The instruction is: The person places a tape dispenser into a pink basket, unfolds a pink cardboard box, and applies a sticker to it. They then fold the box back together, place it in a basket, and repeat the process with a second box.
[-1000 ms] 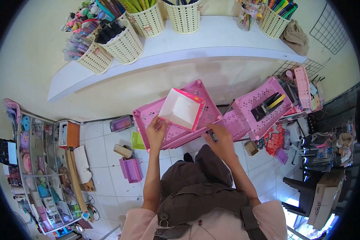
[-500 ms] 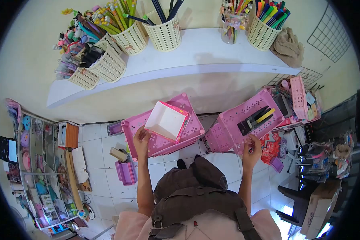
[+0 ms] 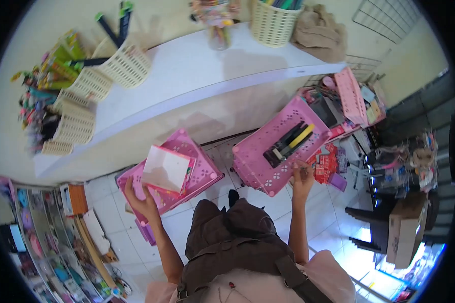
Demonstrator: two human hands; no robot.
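My left hand (image 3: pixel 142 199) lies over the left rim of a pink plastic basket (image 3: pixel 205 164), fingers apart, thumb beside a shallow white box (image 3: pixel 164 169) with pink patterned sides. That box sits tilted inside the basket. At the front right corner of a second pink basket (image 3: pixel 253 156), my right hand (image 3: pixel 302 178) has its fingers curled on the rim. A black tape dispenser (image 3: pixel 275 155) lies in this basket beside a black and yellow tool (image 3: pixel 301 135) whose kind I cannot make out.
A white shelf (image 3: pixel 187 70) along the wall bears cream baskets (image 3: pixel 127 65) of pens and a brown cloth (image 3: pixel 318 33). Red packets (image 3: pixel 326 164) lie right of the baskets. A stocked rack (image 3: pixel 50 242) stands left; a cardboard box (image 3: pixel 404 235) stands right.
The view has turned and shifted. The right basket has come across the pink one beneath it, with my right hand at its rim. My left hand stays by the left basket's rim.
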